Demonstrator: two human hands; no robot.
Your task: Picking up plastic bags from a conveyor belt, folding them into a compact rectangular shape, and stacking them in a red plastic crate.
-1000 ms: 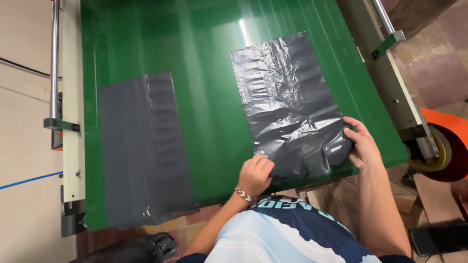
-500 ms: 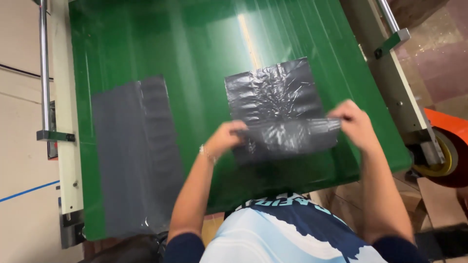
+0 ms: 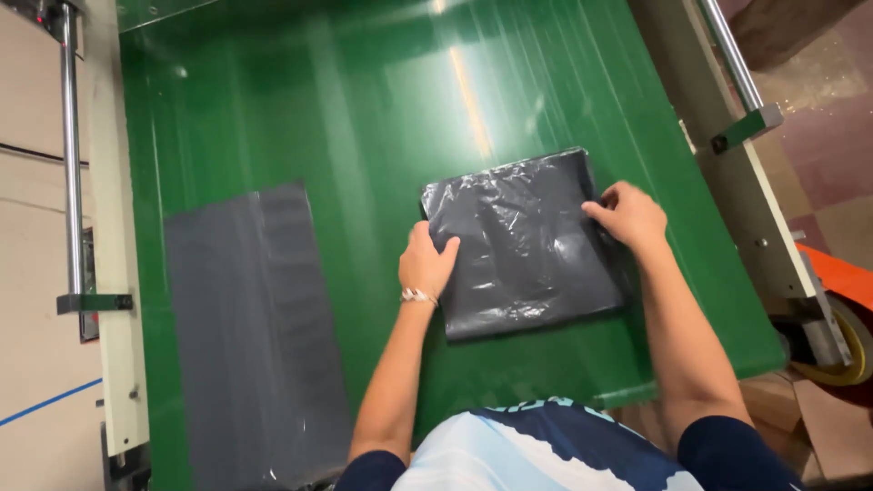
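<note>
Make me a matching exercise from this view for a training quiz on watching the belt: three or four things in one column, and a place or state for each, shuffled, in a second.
Things:
1. folded black bag
2. flat grey bag
3. left hand
4. right hand

Places or states:
A. lying spread out alone on the left part of the green belt
B. on the folded bag's right edge
C. crinkled, pressed between both hands
D. on the folded bag's left edge, a bracelet at its wrist

Pairs: 1-C, 2-A, 3-D, 4-B
</note>
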